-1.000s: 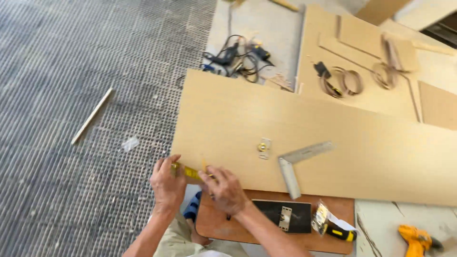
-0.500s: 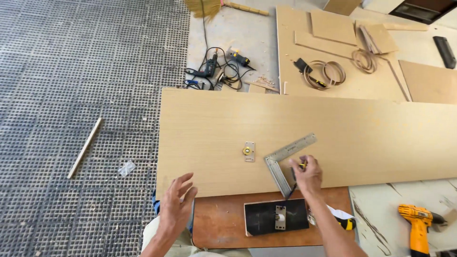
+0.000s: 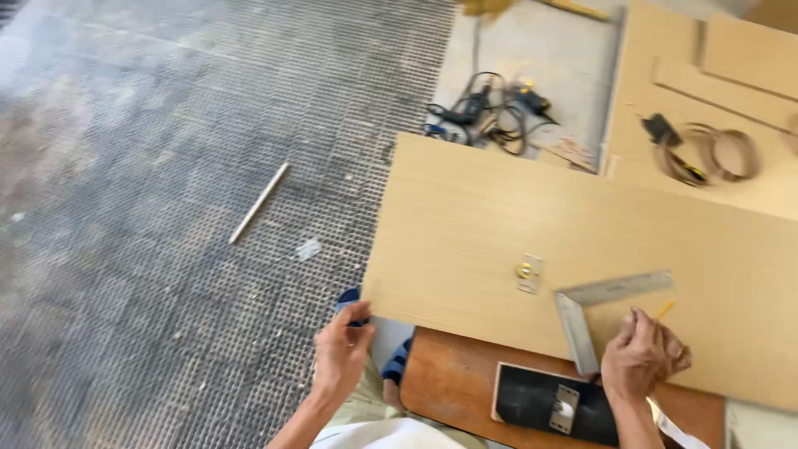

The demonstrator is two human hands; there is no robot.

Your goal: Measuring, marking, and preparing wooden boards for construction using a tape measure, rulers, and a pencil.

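A long light wooden board [image 3: 499,224] lies across a brown table [image 3: 453,387]. My left hand [image 3: 339,353] grips the board's near left corner. My right hand [image 3: 644,357] holds a yellow pencil [image 3: 665,309] on the board, just right of a metal try square [image 3: 594,312]. A small brass hinge piece [image 3: 527,272] lies on the board left of the square. A black pad with a metal fitting [image 3: 553,406] rests on the brown table beneath my right hand.
Grey mesh flooring [image 3: 166,208] spreads to the left, with a thin wooden stick [image 3: 259,202] and a scrap on it. Power tools with tangled cords [image 3: 486,112] lie beyond the board. More boards and coiled edge banding [image 3: 715,154] sit at the upper right.
My left hand has taken hold of the board's near left corner. My right hand stays by the try square with the pencil. The camera has swung left, dropping the yellow drill from view.
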